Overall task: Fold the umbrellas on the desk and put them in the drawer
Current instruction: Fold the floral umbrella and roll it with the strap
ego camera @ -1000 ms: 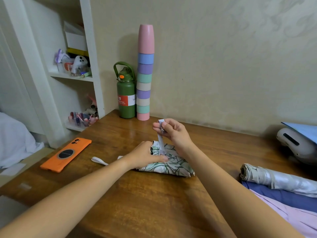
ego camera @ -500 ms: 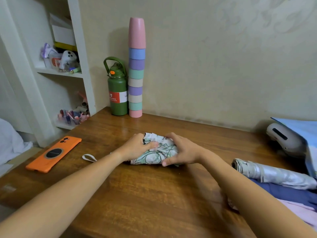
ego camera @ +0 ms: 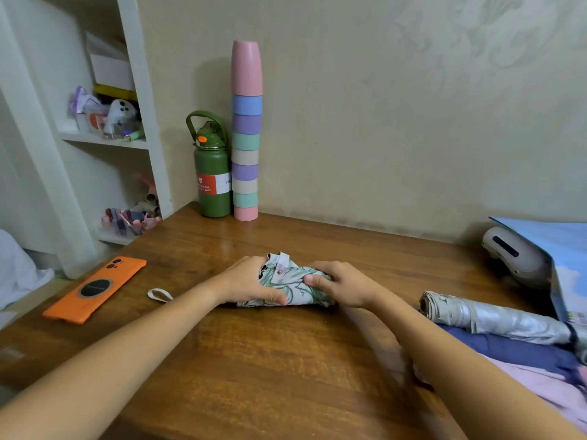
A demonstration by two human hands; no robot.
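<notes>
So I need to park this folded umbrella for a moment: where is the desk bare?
Bare wood lies between the orange phone and the green bottle, and nearer than both hands. The right edge is crowded by the silver umbrella and fabrics.

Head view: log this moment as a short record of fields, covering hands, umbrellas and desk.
left hand: grips floral umbrella
right hand: grips its other end
strap: wrapped over the bundle, snap showing
waiting: silver umbrella, on the blue umbrella
desk: orange phone, green bottle, stacked cups
</notes>
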